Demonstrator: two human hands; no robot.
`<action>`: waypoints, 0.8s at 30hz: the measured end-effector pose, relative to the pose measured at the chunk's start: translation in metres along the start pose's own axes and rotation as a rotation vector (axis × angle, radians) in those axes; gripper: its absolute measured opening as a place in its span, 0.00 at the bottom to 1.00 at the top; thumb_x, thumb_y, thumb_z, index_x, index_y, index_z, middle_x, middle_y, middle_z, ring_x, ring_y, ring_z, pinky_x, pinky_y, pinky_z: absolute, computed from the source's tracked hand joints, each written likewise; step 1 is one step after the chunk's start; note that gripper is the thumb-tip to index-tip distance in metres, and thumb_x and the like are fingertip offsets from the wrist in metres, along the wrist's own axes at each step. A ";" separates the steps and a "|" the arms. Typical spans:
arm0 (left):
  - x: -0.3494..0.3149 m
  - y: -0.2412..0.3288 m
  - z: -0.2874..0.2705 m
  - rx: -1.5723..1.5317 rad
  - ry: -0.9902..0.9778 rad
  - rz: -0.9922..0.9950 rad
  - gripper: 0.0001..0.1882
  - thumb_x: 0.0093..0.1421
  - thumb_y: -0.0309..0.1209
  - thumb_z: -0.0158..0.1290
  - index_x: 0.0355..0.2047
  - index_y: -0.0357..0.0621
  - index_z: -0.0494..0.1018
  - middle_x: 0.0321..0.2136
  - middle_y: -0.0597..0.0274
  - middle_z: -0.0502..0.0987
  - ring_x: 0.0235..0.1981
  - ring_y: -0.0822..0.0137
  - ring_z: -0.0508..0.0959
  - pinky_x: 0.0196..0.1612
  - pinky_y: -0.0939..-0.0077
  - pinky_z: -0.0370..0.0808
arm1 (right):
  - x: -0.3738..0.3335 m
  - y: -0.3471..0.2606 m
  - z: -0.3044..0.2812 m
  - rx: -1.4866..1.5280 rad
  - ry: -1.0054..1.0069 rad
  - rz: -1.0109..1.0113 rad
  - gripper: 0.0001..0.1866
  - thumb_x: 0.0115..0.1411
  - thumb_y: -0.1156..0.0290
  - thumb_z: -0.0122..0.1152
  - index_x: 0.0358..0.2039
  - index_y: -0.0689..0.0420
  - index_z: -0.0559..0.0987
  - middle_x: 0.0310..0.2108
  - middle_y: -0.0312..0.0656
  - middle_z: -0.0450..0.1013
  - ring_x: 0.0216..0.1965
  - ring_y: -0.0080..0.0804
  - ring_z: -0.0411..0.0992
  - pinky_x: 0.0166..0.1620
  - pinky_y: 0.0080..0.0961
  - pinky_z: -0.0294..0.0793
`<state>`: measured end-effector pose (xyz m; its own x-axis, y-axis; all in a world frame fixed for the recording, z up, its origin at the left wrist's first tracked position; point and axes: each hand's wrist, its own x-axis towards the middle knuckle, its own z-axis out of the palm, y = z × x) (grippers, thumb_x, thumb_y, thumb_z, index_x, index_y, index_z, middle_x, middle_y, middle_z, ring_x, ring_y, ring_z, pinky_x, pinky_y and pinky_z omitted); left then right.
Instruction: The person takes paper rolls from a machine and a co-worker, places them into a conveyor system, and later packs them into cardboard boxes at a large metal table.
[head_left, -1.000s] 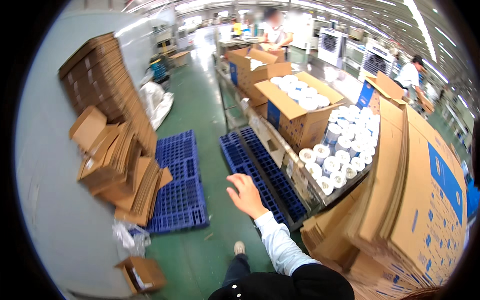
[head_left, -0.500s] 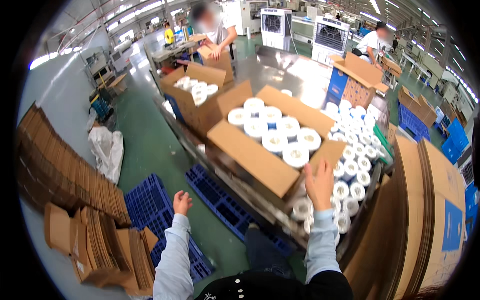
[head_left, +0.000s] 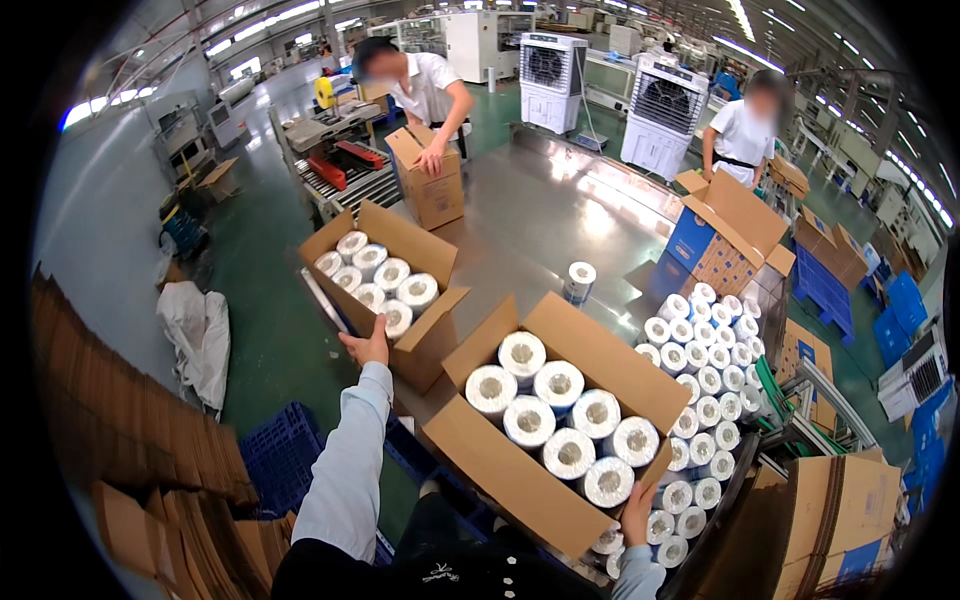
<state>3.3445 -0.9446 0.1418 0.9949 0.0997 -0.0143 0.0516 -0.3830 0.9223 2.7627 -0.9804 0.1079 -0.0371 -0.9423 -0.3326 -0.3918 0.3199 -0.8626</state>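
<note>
An open cardboard carton in front of me holds several white plastic-wrapped rolls standing on end. My right hand is closed on the flap at its near right end. To its left, a second open carton also has rolls in it. My left hand grips the near left edge of that carton, by its folded-out flap, with the arm stretched forward. Many loose rolls stand packed together on the metal table, right of the near carton. One single roll stands apart beyond it.
Across the table a person handles a closed carton beside a roller conveyor. Another person stands behind an upright open carton. Flat cardboard stacks lie left, others right. Blue pallets are on the floor.
My left hand has moved forward from beside the table to the left carton. My right hand has closed on the near carton's end flap. The view has shifted, and the far person bends over the closed carton.
</note>
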 end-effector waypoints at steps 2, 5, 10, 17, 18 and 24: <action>0.018 -0.006 0.026 -0.139 -0.056 0.047 0.65 0.43 0.51 0.67 0.68 0.34 0.37 0.65 0.32 0.48 0.67 0.42 0.50 0.67 0.61 0.51 | 0.014 0.044 0.024 0.393 -0.034 0.083 0.42 0.66 0.43 0.41 0.68 0.61 0.46 0.65 0.52 0.52 0.59 0.51 0.60 0.63 0.39 0.58; 0.053 -0.036 0.032 -0.053 0.007 0.183 0.56 0.47 0.33 0.63 0.69 0.40 0.39 0.63 0.33 0.54 0.63 0.42 0.59 0.65 0.64 0.58 | -0.019 0.056 0.081 0.841 -0.229 0.205 0.37 0.65 0.36 0.36 0.64 0.51 0.60 0.60 0.36 0.64 0.58 0.37 0.64 0.62 0.32 0.61; 0.104 -0.046 0.032 0.028 -0.108 0.258 0.43 0.51 0.27 0.57 0.67 0.47 0.52 0.50 0.37 0.73 0.53 0.43 0.73 0.55 0.61 0.69 | -0.021 0.058 0.158 0.834 0.019 0.160 0.40 0.61 0.29 0.34 0.61 0.46 0.66 0.58 0.36 0.67 0.57 0.37 0.66 0.56 0.36 0.68; 0.303 -0.104 -0.014 -0.002 -0.042 0.082 0.22 0.58 0.37 0.56 0.47 0.32 0.73 0.47 0.40 0.76 0.49 0.50 0.76 0.51 0.62 0.72 | 0.034 -0.049 0.297 0.881 -0.112 0.193 0.41 0.59 0.26 0.34 0.60 0.44 0.67 0.57 0.37 0.68 0.55 0.37 0.67 0.51 0.39 0.72; 0.309 -0.108 -0.015 -0.064 -0.040 0.075 0.22 0.60 0.39 0.55 0.47 0.32 0.73 0.47 0.40 0.76 0.50 0.49 0.76 0.51 0.61 0.71 | 0.053 -0.063 0.319 0.881 -0.159 0.210 0.41 0.58 0.26 0.34 0.60 0.43 0.67 0.57 0.37 0.68 0.54 0.38 0.67 0.51 0.40 0.73; 0.319 -0.044 0.009 0.113 -0.108 0.021 0.20 0.62 0.40 0.52 0.41 0.31 0.76 0.35 0.41 0.80 0.40 0.47 0.81 0.42 0.60 0.75 | 0.196 -0.206 0.482 0.745 -0.402 0.262 0.42 0.58 0.27 0.38 0.64 0.42 0.58 0.59 0.42 0.63 0.53 0.42 0.67 0.46 0.51 0.75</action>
<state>3.6604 -0.9045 0.0929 0.9991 -0.0070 -0.0423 0.0336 -0.4859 0.8733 3.2791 -1.1840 0.0371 0.3391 -0.7689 -0.5420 0.2899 0.6336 -0.7173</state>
